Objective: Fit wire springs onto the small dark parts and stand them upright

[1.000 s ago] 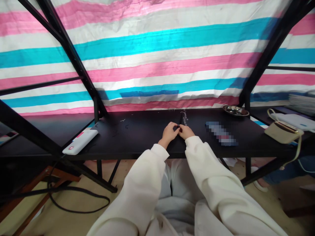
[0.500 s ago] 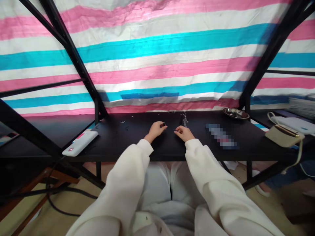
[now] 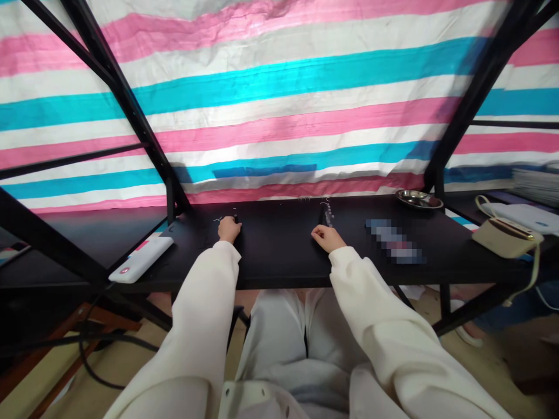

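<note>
My left hand (image 3: 229, 229) is closed low over the left part of the black tabletop (image 3: 275, 250). A small dark thing (image 3: 236, 219) pokes out by its fingertips, too small to name. Just beyond that hand lies a thin white bit of thread or wire (image 3: 217, 219). My right hand (image 3: 327, 238) rests right of the middle with thumb and fingers pinched together. What it may hold is too small to see. Right behind it, a short string of clear beads (image 3: 329, 214) runs toward the table's back edge.
On the left lies a white power bank (image 3: 146, 259). A shiny metal dish (image 3: 418, 199) stands at the back right, near a blurred-out flat item (image 3: 394, 241). Farther right sits a beige pouch (image 3: 506, 237). Black frame posts (image 3: 144, 128) and a striped sheet (image 3: 283, 81) border the table.
My left hand has moved left, away from my right hand, with the small dark thing still at its fingers. The right hand has stayed nearly in place, fingers still pinched.
</note>
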Demonstrator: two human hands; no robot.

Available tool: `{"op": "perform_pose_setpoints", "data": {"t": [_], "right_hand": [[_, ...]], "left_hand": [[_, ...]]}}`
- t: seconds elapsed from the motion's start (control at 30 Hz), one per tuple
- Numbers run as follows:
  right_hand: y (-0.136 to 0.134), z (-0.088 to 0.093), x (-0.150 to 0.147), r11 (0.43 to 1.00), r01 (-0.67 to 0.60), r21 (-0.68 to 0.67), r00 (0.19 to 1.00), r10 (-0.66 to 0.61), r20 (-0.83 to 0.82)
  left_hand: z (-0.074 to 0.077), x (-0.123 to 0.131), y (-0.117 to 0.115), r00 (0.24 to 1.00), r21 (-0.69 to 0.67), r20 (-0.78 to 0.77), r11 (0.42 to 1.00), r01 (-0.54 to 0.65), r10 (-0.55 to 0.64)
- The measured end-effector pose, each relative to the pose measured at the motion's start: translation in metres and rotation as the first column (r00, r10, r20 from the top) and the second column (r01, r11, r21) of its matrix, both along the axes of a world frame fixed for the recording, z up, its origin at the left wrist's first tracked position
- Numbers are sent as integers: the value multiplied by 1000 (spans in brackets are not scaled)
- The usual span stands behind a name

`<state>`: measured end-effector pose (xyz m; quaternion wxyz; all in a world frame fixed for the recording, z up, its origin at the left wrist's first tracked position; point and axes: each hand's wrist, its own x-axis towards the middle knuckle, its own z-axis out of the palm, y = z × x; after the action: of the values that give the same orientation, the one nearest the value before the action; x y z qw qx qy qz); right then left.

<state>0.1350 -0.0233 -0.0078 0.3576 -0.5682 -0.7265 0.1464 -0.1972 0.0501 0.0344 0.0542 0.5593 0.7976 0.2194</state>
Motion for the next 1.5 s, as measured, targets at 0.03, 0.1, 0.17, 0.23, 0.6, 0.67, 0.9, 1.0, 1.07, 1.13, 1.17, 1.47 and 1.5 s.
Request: {"op": "perform_pose_setpoints", "data": {"t": [0.03,0.1,0.17,0.23,0.6,0.67,0.9,1.0,1.07,1.13,1.17,1.47,1.5], "right_hand": [[0,0,0,1000,0,1,1000,0,3],[0,0,0,1000,3,5,1000,-3,8],[0,0,0,1000,7,6,1000,-7,10],[1,0,0,1000,8,2,1000,-8,9],[-12,19,3,905,398,151,914,-378,-147],[-12,21,7,820,564,97,817,-536,-214],[-5,13,11,787,605,-121,791,-612,-27],[-4,10,10,793,594,-135,804,-589,81],[-4,10,10,795,592,-135,806,-581,114],[-3,10,10,795,592,-133,805,-577,138],[-3,10,10,794,593,-134,804,-575,148],[-2,10,9,777,607,-166,792,-574,211],[-2,10,9,778,605,-168,793,-572,210]], "left_hand": [[-1,1,1,1000,-1,16,1000,-15,15],[-3,3,4,998,-5,46,999,-32,32],[-3,4,7,996,-14,81,999,-31,33],[-2,5,9,993,-27,111,999,-27,30],[4,13,8,1000,-82,9,997,-6,7],[8,16,6,997,-118,-74,993,24,-33],[25,53,-18,877,-292,-397,943,157,-269],[25,76,-32,832,-327,-429,919,221,-353],[24,88,-38,817,-322,-432,911,255,-382],[22,94,-41,814,-311,-432,912,269,-388],[22,94,-42,817,-307,-432,914,266,-383],[25,36,-2,811,-354,-420,896,267,-407],[25,29,4,810,-402,-382,869,289,-445]]}}
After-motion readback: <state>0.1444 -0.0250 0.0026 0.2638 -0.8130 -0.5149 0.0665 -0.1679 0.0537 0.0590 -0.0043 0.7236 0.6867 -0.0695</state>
